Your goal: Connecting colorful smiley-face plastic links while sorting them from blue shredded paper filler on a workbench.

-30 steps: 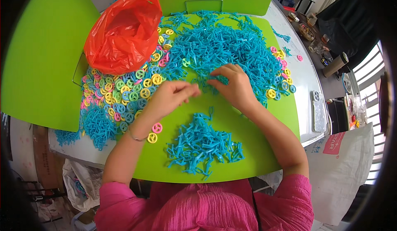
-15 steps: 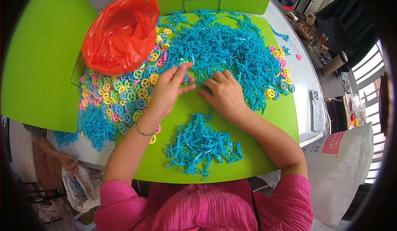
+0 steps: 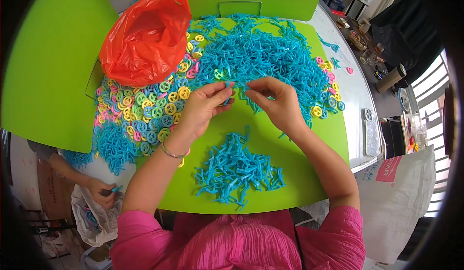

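Observation:
My left hand [image 3: 205, 106] is closed in a pinch on a small blue plastic piece [image 3: 227, 84] at the near edge of the large pile of blue plastic pieces [image 3: 270, 52]. Just to its right, my right hand [image 3: 279, 103] has thumb and forefinger bent together around the end of a blue piece, partly hidden by the fingers. The fingertips of both hands face each other, a small gap apart. A green ring-shaped wheel [image 3: 219, 74] lies just beyond them. Nearer to me, a smaller heap of blue pieces [image 3: 237, 171] rests on the green board [image 3: 299, 183].
Left of my hands spread many coloured wheels [image 3: 145, 110] and another blue heap [image 3: 115, 149]. A red plastic bag [image 3: 145, 43] stands behind them. At right, a phone [image 3: 371, 132] lies on the white table [image 3: 355, 101]. Another person's hand [image 3: 102, 192] is at lower left.
My right hand has lifted from the board's surface beside the pile, and its fingers now pinch near my left fingertips. The other person's hand has moved right, toward the table edge.

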`<state>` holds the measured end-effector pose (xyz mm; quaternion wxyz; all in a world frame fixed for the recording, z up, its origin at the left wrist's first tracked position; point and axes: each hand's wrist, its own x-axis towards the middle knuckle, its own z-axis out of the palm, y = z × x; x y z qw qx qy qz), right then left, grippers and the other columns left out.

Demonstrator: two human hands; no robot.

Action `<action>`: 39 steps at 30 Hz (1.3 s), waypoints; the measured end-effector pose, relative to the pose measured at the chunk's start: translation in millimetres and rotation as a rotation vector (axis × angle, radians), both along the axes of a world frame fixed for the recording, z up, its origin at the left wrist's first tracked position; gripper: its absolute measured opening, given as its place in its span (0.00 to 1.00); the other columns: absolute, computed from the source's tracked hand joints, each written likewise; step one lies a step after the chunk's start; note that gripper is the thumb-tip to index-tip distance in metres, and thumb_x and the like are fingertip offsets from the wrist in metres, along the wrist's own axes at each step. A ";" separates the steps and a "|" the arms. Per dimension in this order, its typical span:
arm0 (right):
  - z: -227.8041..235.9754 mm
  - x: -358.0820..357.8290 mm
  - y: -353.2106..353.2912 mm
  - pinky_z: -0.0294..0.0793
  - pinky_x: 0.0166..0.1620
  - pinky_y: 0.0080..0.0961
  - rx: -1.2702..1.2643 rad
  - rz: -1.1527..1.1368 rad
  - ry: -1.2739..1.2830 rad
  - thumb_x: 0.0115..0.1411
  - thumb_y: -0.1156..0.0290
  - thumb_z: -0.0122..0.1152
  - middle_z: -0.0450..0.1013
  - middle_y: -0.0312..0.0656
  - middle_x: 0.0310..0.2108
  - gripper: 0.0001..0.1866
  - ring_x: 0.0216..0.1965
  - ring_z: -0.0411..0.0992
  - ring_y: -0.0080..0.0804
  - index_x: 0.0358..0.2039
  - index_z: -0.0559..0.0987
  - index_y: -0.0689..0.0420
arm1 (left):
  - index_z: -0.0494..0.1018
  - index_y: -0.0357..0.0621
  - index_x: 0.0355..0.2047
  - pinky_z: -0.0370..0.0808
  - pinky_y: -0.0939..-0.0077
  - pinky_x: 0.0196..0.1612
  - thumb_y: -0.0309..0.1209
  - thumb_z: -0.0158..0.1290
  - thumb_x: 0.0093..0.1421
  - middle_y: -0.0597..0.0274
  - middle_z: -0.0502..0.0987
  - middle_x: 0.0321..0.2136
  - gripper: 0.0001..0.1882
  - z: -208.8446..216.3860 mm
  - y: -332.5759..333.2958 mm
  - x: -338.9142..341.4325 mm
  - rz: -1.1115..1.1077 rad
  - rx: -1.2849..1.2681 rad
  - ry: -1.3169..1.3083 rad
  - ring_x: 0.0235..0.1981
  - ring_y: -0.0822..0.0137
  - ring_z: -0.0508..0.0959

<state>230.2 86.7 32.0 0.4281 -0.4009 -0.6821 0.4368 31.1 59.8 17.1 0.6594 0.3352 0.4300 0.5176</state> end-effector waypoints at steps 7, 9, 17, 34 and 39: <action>2.0 -1.6 -6.2 0.71 0.35 0.20 0.156 -0.039 -0.083 0.54 0.77 0.64 0.76 0.37 0.29 0.07 0.31 0.72 0.22 0.35 0.83 0.58 | 0.74 0.42 0.47 0.77 0.76 0.43 0.29 0.53 0.62 0.63 0.78 0.39 0.13 -2.5 -2.9 5.3 -0.071 0.015 -0.043 0.40 0.67 0.79; -0.1 -1.4 -5.3 0.69 0.33 0.19 0.173 -0.058 -0.042 0.54 0.77 0.64 0.75 0.37 0.28 0.08 0.29 0.70 0.22 0.36 0.83 0.58 | 0.74 0.42 0.47 0.78 0.76 0.42 0.29 0.53 0.62 0.62 0.79 0.39 0.13 -3.2 -2.9 4.3 -0.073 0.003 -0.051 0.39 0.66 0.79; 5.3 -1.5 -10.0 0.68 0.33 0.18 0.140 -0.046 -0.059 0.54 0.77 0.64 0.75 0.35 0.28 0.08 0.29 0.70 0.20 0.36 0.83 0.57 | 0.74 0.42 0.46 0.78 0.76 0.42 0.28 0.53 0.62 0.64 0.79 0.38 0.12 3.5 -7.8 7.3 -0.059 0.002 -0.047 0.38 0.68 0.79; 11.6 -3.1 -22.2 0.70 0.33 0.20 0.091 0.003 -0.026 0.55 0.75 0.65 0.76 0.34 0.27 0.06 0.30 0.71 0.18 0.34 0.83 0.59 | 0.75 0.42 0.43 0.79 0.72 0.46 0.27 0.52 0.63 0.66 0.78 0.35 0.09 9.2 -35.3 10.5 -0.038 -0.029 -0.216 0.34 0.74 0.77; 7.2 -6.5 -28.7 0.71 0.31 0.21 0.628 -0.032 -0.227 0.55 0.76 0.64 0.77 0.36 0.27 0.05 0.29 0.72 0.18 0.34 0.82 0.60 | 0.77 0.35 0.40 0.77 0.80 0.34 0.28 0.57 0.59 0.59 0.80 0.34 0.11 -3.1 -36.4 6.5 0.029 0.348 0.551 0.34 0.75 0.78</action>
